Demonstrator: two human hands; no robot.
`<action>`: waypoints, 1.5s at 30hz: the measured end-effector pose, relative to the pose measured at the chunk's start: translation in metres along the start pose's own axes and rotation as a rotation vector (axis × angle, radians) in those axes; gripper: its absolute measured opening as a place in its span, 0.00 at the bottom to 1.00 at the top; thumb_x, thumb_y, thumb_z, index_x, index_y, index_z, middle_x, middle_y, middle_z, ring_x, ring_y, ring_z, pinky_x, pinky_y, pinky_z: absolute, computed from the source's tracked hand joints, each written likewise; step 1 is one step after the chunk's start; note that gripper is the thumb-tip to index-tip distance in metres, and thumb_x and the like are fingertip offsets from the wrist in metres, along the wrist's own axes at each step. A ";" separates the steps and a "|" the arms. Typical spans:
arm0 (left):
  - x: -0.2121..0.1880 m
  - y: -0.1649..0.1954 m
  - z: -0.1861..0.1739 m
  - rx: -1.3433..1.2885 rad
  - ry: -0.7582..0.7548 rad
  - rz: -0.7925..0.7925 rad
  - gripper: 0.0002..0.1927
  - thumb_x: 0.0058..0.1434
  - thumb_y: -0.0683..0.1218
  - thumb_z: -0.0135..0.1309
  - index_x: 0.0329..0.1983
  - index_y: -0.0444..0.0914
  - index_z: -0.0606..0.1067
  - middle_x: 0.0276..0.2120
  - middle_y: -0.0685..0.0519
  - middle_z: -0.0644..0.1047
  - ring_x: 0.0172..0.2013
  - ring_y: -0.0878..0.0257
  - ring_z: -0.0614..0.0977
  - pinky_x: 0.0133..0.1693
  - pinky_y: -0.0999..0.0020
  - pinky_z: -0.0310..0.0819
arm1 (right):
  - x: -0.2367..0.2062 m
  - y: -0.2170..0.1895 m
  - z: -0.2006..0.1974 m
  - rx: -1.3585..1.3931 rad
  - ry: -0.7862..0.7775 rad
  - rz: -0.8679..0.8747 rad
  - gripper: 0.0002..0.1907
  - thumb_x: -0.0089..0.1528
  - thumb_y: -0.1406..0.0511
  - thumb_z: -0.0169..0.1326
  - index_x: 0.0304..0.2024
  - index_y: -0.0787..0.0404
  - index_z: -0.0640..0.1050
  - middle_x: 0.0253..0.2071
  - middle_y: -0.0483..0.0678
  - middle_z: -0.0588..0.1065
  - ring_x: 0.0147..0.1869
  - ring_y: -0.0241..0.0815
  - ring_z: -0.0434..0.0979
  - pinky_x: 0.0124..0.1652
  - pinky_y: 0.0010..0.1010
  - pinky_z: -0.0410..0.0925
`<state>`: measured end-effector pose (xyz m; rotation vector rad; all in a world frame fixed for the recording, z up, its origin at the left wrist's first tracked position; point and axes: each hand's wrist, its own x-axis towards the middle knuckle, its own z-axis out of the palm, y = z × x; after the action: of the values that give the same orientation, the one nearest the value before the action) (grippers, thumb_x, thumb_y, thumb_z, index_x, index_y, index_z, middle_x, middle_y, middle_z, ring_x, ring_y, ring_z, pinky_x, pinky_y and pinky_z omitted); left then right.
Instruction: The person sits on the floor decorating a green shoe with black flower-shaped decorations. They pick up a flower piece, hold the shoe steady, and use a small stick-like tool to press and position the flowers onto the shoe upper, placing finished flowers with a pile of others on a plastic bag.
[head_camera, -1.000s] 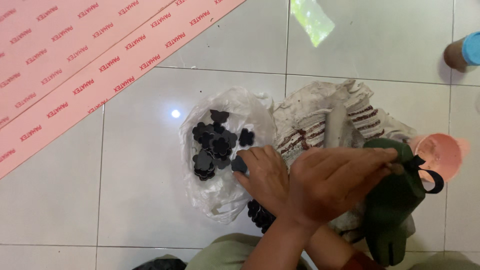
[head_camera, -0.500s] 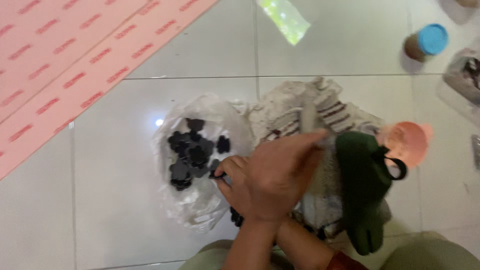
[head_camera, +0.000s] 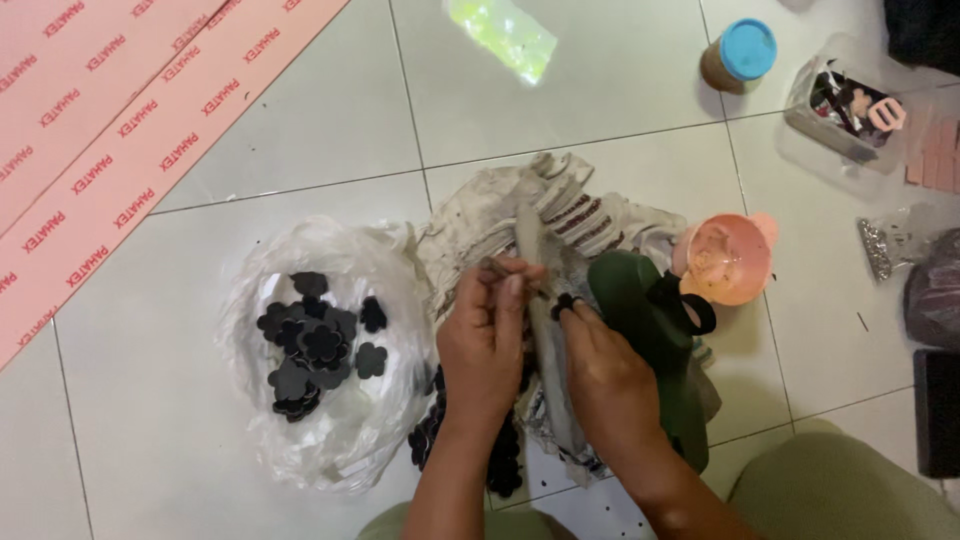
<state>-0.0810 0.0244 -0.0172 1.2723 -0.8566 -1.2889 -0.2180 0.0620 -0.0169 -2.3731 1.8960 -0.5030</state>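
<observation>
Two hands work at centre frame over a white tiled floor. One pink printed sheet fills the upper left. One clear bag left of centre holds many black flower cutouts. The left hand pinches a thin stick; the right hand pinches one black flower piece over a grey tool. One blue-lidded jar stands upper right, one pink cup beside a green shoe.

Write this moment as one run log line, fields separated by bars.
left hand: holds thin tool | right hand: pinches small black flower piece | beside: plastic bag of black flower pieces
</observation>
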 end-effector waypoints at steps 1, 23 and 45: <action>0.001 -0.004 0.004 0.049 -0.041 -0.068 0.08 0.71 0.43 0.49 0.48 0.35 0.75 0.44 0.51 0.86 0.44 0.68 0.85 0.48 0.73 0.79 | -0.004 0.000 -0.005 0.005 -0.023 0.006 0.18 0.56 0.73 0.58 0.50 0.66 0.78 0.51 0.59 0.79 0.47 0.56 0.81 0.44 0.39 0.74; 0.013 -0.058 0.038 0.014 -0.254 -0.097 0.06 0.72 0.40 0.47 0.49 0.34 0.72 0.44 0.51 0.83 0.44 0.67 0.80 0.50 0.71 0.75 | -0.059 0.086 -0.022 0.160 0.035 0.379 0.54 0.50 0.57 0.68 0.71 0.71 0.56 0.59 0.67 0.69 0.60 0.68 0.71 0.56 0.53 0.64; 0.001 -0.013 0.041 0.574 -0.462 0.364 0.16 0.58 0.36 0.55 0.49 0.40 0.79 0.45 0.48 0.83 0.45 0.50 0.85 0.46 0.61 0.79 | -0.064 0.107 -0.053 0.310 -0.270 0.583 0.60 0.41 0.56 0.71 0.72 0.67 0.58 0.62 0.64 0.69 0.62 0.61 0.70 0.58 0.44 0.65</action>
<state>-0.1231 0.0173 -0.0227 1.1741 -1.7973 -1.0862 -0.3454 0.1057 -0.0074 -1.5141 2.0647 -0.3642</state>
